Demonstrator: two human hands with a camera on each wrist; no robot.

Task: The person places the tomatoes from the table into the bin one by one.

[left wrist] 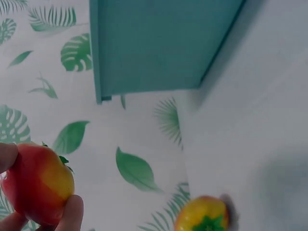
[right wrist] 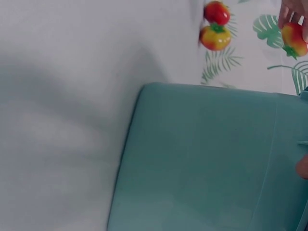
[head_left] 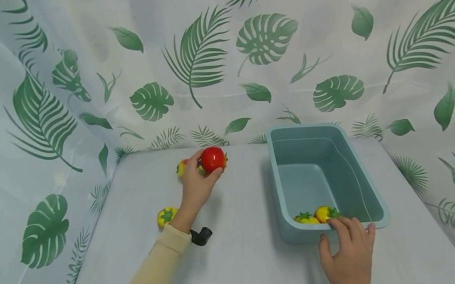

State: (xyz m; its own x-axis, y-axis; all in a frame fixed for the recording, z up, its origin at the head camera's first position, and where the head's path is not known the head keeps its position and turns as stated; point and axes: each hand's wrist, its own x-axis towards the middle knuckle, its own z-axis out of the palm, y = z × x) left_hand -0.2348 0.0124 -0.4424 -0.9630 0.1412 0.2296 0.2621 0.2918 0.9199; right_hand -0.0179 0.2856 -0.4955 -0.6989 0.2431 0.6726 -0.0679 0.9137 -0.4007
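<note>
My left hand [head_left: 198, 182] grips a red-and-yellow tomato [head_left: 213, 158] between thumb and fingers, above the far part of the table. In the left wrist view, that tomato [left wrist: 41, 185] shows its yellow side and part of its green leaves. My right hand [head_left: 349, 252] holds the near rim of a blue-green plastic bin [head_left: 279, 188], fingers over the edge and thumb outside. Inside the bin, by the near wall, lie two yellow-and-red tomatoes [head_left: 325, 213]. Just behind the left hand are two more tomatoes [right wrist: 215, 37], partly hidden in the head view.
A yellow tomato [head_left: 166, 216] with a green top sits on the white table [head_left: 250, 270] beside the left forearm. A black wrist camera [head_left: 201, 236] sticks out at the left cuff. Leaf-printed sheeting [head_left: 205, 64] rises behind the table and along both sides.
</note>
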